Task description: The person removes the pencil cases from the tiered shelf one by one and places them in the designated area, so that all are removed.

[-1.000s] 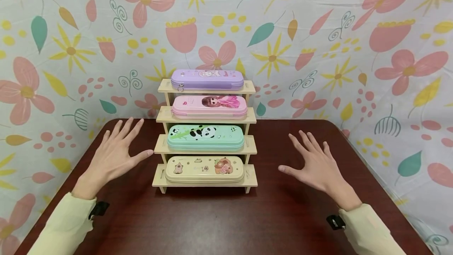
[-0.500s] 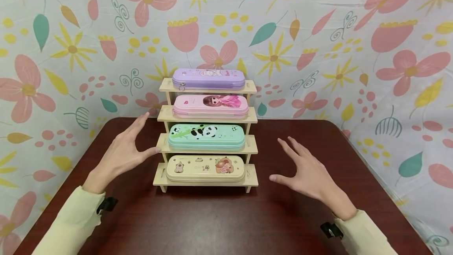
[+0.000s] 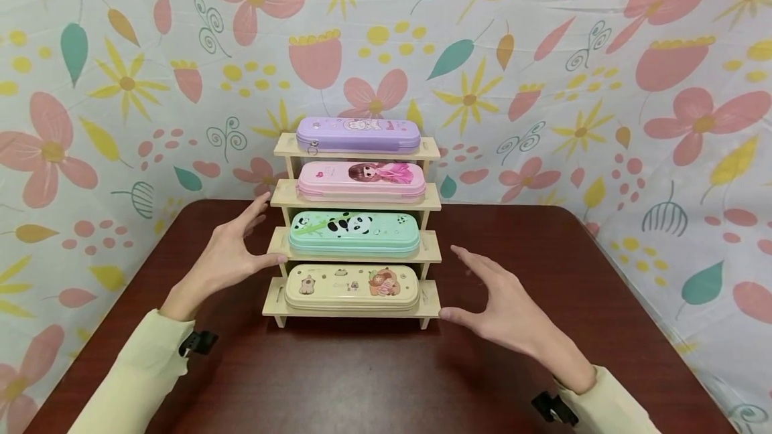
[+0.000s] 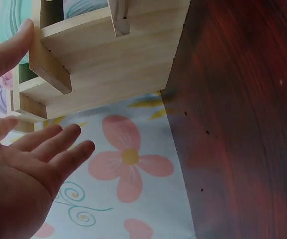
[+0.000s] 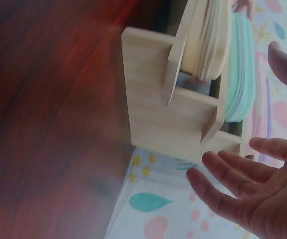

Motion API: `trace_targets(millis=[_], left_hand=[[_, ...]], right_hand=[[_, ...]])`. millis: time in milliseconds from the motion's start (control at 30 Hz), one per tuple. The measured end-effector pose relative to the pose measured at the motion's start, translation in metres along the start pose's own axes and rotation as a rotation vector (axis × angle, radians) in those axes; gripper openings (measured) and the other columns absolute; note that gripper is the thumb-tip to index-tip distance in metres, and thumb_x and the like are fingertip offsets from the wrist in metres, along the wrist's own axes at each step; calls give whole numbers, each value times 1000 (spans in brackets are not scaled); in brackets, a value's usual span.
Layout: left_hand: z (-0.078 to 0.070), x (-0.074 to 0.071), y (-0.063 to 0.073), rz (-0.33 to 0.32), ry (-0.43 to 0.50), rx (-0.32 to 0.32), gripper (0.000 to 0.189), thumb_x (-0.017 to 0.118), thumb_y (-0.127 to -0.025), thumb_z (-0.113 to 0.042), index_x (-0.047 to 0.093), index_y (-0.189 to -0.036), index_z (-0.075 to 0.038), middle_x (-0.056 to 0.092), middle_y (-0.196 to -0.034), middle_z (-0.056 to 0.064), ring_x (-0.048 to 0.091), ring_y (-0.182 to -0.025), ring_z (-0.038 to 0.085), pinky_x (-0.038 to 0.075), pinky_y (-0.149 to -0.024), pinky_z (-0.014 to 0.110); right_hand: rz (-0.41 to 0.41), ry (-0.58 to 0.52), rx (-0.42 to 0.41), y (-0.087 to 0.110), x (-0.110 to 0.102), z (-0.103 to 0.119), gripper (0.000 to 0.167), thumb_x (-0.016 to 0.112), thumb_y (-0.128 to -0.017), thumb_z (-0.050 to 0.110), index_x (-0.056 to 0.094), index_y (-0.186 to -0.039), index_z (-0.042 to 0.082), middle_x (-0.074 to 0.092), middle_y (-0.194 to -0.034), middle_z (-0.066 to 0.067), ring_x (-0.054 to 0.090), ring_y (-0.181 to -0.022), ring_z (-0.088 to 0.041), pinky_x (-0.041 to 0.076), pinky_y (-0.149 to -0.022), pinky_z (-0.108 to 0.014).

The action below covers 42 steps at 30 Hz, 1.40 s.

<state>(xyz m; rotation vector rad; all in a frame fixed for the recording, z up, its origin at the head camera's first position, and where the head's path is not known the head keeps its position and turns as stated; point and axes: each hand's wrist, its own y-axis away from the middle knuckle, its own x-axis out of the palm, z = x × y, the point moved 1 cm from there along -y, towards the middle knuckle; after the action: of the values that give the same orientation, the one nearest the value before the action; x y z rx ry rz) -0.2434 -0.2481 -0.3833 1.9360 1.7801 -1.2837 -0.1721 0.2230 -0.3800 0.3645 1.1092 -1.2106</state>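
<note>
A pale wooden stepped rack [image 3: 429, 297] holds a pencil case on each tier. From top to bottom they are a purple case [image 3: 374, 137], a pink case with a doll picture [image 3: 328, 183], a mint green panda case [image 3: 395, 236] and a cream case [image 3: 332, 293]. My left hand [image 3: 226, 253] is at the rack's left side, its thumb tip by the end of the green case's tier; whether it touches I cannot tell. At the right, my right hand [image 3: 506, 307] hovers with fingers spread and thumb near the bottom tier. Both hands hold nothing.
The rack stands on a dark red-brown table [image 3: 356, 380]. Behind it and along the sides hangs a white cloth [image 3: 543, 32] with flowers and leaves. Each wrist carries a black strap, such as the left strap [image 3: 198, 342].
Both hands have moved inward toward the rack from either side. Their spread fingers have turned to face the rack's ends. The rack and pencil cases have stayed in place.
</note>
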Motion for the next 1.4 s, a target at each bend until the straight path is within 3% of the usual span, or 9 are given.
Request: trace_targets(millis=[100,233,467,800,1100,1233,1400], left_hand=[[1,2,-2,3,68,8,114,97,-79,-27,28,-169,-19,50,-154,26,55,-135,46,47,-109,62],[2,2,-3,24,137,-5,113,97,-80,-24,28,-169,-23,53,-151,27,54,-137,44,45,-111,61],[3,3,-4,40,211,-19,111,96,-80,-17,31,-168,-26,61,-144,22,57,-135,40,48,-109,57],[0,4,-6,46,271,-14,109,95,-80,-10,33,-168,-25,68,-134,21,66,-124,37,54,-104,50],[3,6,-6,43,274,-25,107,95,-80,-11,34,-167,-26,69,-131,18,67,-122,36,52,-103,59],[4,7,-5,41,275,-22,106,95,-81,-12,35,-166,-27,70,-130,17,67,-122,36,53,-102,59],[4,6,-3,36,276,-21,105,94,-82,-12,35,-166,-28,70,-130,17,66,-123,35,53,-102,59]], right_hand=[[-16,-38,-43,0,4,4,96,88,-82,57,44,-162,24,56,-150,0,60,-117,-19,55,-94,-49],[-5,-80,-70,-1,10,8,94,92,-81,48,49,-159,17,59,-145,4,62,-112,-12,58,-89,-42],[20,-159,-112,-4,23,13,86,94,-81,39,55,-153,11,62,-144,1,66,-111,-16,57,-93,-46],[53,-197,-92,-13,37,16,80,93,-83,36,58,-150,9,65,-141,-4,70,-112,-19,60,-89,-41],[73,-263,-62,-21,48,19,80,94,-82,30,57,-151,13,64,-143,0,69,-117,-19,59,-98,-49],[59,-236,-75,-23,52,21,82,94,-82,28,55,-152,14,63,-144,1,67,-120,-18,58,-99,-46],[31,-236,-117,-26,56,21,79,95,-81,21,57,-150,12,66,-140,-2,69,-119,-19,58,-99,-51]])
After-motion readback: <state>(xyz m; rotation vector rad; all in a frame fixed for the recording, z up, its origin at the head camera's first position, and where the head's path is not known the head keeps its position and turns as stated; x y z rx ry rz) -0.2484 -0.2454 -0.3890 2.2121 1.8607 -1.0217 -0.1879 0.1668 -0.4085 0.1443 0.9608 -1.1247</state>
